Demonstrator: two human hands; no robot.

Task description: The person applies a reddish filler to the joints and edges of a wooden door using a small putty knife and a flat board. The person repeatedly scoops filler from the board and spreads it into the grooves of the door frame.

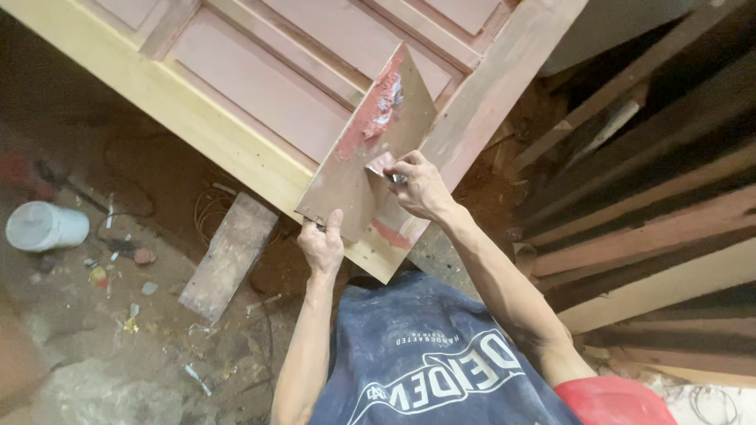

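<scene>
My left hand (321, 245) grips the lower corner of a flat wooden board (346, 169) held tilted over a panelled wooden door (260, 86). A smear of reddish-pink filler paste (370, 126) runs along the board's upper left edge. My right hand (417, 186) pinches a small metal scraper blade (383, 166) whose edge rests on the board's face, below the paste. The door lies flat beneath both hands, its panels tinted pink and its frame pale yellow.
A loose plank (228, 256) lies on the dirt floor under the door's edge. A white plastic tub (46, 226) lies on its side at far left among scattered debris. Dark timber boards (654, 212) are stacked at right.
</scene>
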